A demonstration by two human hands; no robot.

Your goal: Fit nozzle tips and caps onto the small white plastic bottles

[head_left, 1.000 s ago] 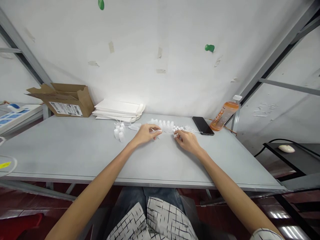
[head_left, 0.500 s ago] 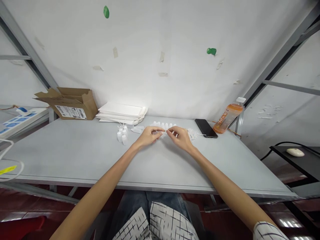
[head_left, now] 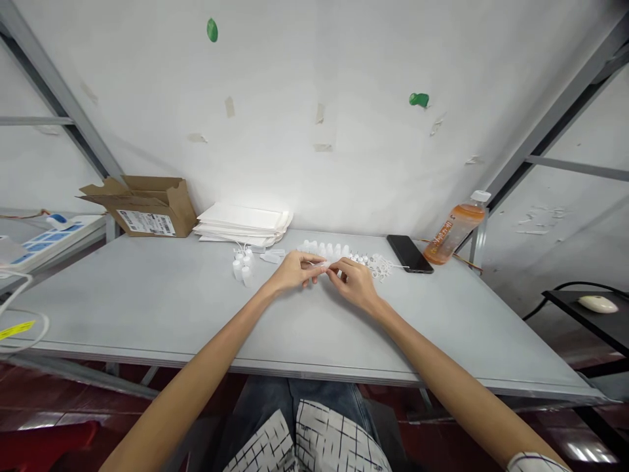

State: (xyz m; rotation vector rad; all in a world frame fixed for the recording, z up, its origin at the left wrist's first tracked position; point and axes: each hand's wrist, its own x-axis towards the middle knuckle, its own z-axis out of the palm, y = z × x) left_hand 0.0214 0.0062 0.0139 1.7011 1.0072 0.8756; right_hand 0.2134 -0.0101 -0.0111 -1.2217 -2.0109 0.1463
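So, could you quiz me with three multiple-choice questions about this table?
1. Where is the phone?
A) In the carton
B) Beside the bottle
C) On the paper stack

2. What colour is the liquid in the bottle?
A) Green
B) Blue
C) Orange

3. What are the left hand and right hand doing?
A) Lying flat, far apart
B) Meeting at a small white piece
C) Gripping the phone

Answers:
1. B, it lies on the table next to the bottle.
2. C, orange shows through the clear plastic.
3. B, their fingers come together around the white piece.
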